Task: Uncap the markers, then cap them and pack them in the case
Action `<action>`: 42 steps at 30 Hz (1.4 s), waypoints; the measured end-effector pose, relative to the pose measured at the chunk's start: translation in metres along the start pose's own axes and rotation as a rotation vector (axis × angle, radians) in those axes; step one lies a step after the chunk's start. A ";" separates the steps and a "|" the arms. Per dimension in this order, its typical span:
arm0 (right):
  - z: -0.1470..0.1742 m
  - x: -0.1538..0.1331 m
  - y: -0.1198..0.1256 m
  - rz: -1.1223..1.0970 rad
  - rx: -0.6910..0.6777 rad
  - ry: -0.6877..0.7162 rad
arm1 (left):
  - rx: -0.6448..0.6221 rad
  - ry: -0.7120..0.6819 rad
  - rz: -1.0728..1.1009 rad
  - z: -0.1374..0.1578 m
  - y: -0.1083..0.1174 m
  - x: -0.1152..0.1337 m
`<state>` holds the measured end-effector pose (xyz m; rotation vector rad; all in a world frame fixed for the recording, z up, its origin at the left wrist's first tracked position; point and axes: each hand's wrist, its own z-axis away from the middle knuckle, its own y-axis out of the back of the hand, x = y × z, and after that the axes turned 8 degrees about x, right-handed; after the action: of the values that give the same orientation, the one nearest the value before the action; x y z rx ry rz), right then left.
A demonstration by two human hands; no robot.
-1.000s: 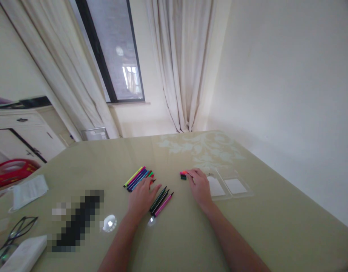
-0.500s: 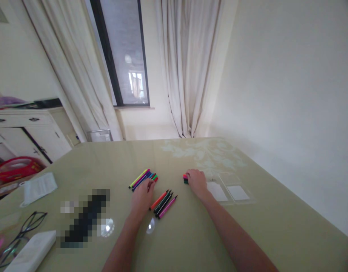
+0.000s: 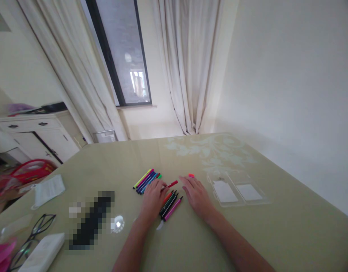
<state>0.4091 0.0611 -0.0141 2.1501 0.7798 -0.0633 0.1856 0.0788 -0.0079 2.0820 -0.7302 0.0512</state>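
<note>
My left hand rests on the green table and pinches a red felt pen that points right and away. Just left of it lies a row of several coloured pens. Under and right of the hand lies a second small group of pens: orange, green, black and pink. My right hand lies flat beside that group, fingers apart, holding nothing. A small pink-red pen cap sits just beyond its fingertips.
An open clear plastic case lies right of my right hand. At the left are a folded white paper, glasses, a white box and a blurred dark object. A red basket and white cabinet stand beyond the table.
My right hand left the caps and slid back toward the loose pens. My left hand took up a red pen. The view shifted slightly.
</note>
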 end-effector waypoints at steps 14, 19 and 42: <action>-0.001 -0.014 0.008 -0.233 0.035 0.001 | -0.037 -0.205 0.008 0.003 0.002 0.018; -0.001 -0.018 0.005 -0.260 0.000 0.060 | -0.092 -0.150 -0.041 0.004 0.007 0.020; -0.008 0.026 0.017 0.113 -0.181 -0.340 | -0.167 0.307 -0.055 0.000 0.009 -0.011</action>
<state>0.4376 0.0718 -0.0046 1.9383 0.4485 -0.2813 0.1720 0.0801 -0.0048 1.8779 -0.4729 0.2644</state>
